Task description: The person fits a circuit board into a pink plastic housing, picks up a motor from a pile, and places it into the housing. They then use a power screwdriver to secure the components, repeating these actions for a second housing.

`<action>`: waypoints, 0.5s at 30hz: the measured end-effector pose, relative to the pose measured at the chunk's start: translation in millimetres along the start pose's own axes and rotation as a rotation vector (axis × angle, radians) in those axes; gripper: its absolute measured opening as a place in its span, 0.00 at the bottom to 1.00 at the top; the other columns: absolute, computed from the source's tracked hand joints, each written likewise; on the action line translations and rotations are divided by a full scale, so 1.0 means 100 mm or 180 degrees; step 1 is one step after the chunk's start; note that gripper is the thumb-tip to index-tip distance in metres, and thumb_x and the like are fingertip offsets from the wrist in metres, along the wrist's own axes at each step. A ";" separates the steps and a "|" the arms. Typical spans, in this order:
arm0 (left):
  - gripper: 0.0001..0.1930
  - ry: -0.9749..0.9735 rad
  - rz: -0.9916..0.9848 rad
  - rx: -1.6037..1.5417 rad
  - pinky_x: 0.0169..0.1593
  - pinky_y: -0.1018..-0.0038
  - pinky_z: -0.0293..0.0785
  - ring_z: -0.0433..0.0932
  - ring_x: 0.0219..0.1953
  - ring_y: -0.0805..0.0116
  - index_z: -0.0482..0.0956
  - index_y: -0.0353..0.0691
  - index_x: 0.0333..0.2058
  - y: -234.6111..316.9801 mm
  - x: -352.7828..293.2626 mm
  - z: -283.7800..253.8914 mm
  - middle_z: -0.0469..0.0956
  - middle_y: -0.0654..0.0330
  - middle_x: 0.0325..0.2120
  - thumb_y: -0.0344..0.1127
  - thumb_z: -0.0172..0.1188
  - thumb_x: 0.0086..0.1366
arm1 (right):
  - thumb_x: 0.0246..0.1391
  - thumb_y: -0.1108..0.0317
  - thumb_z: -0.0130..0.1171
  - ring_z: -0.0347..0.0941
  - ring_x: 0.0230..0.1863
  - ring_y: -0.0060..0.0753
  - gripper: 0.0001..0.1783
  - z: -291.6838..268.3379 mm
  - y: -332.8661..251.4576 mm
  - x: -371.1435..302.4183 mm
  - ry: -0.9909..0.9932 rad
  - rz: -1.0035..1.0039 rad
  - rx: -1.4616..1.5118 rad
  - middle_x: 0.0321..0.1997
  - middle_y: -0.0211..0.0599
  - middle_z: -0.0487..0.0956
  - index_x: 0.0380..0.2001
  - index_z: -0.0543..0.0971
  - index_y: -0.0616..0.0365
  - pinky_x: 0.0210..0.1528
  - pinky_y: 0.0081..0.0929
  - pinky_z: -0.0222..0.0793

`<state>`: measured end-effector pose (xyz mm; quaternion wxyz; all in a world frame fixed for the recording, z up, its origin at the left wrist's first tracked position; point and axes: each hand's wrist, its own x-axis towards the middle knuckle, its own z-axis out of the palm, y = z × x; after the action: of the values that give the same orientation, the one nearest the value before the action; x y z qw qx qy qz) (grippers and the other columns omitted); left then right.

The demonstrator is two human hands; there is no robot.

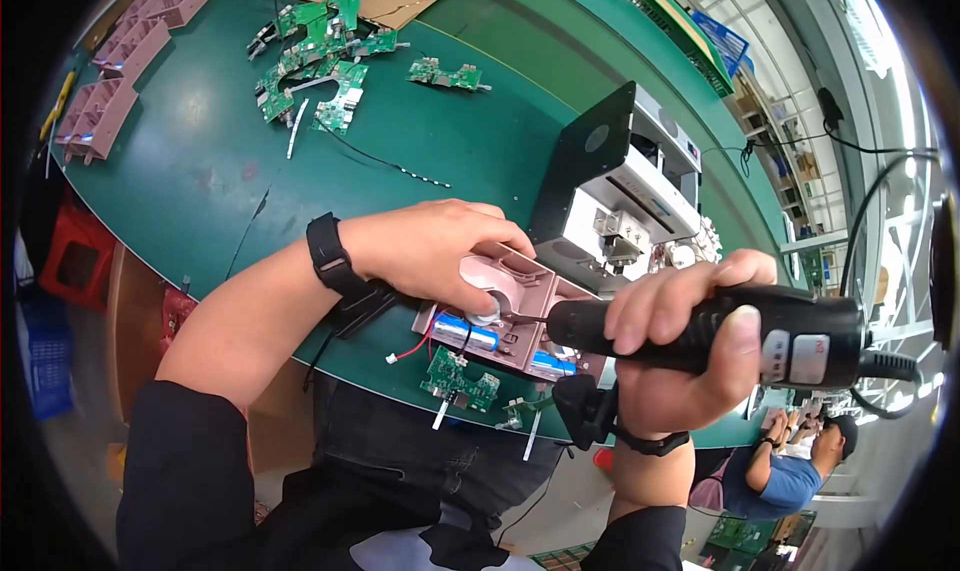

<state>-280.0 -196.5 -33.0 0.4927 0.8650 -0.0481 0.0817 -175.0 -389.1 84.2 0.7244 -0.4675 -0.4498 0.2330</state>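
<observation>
My right hand [690,341] is wrapped around a black corded electric screwdriver [800,336], which lies nearly level and points left. Its bit reaches into a pink plastic housing [540,289] on the green table. My left hand [440,246] holds this housing from the left, with the thumb pressed down beside a white round part [487,316] inside. A blue battery cell [466,333] with red wires sits in the housing near the thumb, and a second blue cell [553,363] lies farther right. Close to the table's near edge is a green circuit board [460,381]. The exact tip contact is too small to tell.
A black and grey machine [600,171] with metal fittings stands just beyond the housing. Several loose circuit boards [335,91] lie at the back left, and pink housings [105,116] line the far left edge. Another person [780,471] sits at the right.
</observation>
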 end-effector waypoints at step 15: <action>0.30 0.0001 -0.0097 -0.0052 0.54 0.64 0.77 0.80 0.49 0.54 0.79 0.44 0.55 0.02 0.01 0.00 0.79 0.54 0.44 0.39 0.73 0.51 | 0.65 0.61 0.55 0.66 0.18 0.32 0.16 0.09 0.28 0.02 -0.0122 0.0008 -0.0312 0.22 0.37 0.70 0.47 0.63 0.55 0.25 0.33 0.70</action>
<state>-279.2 -198.1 -30.9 0.5009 0.8616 -0.0354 0.0740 -179.8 -371.0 61.5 0.6916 -0.4984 -0.4739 0.2206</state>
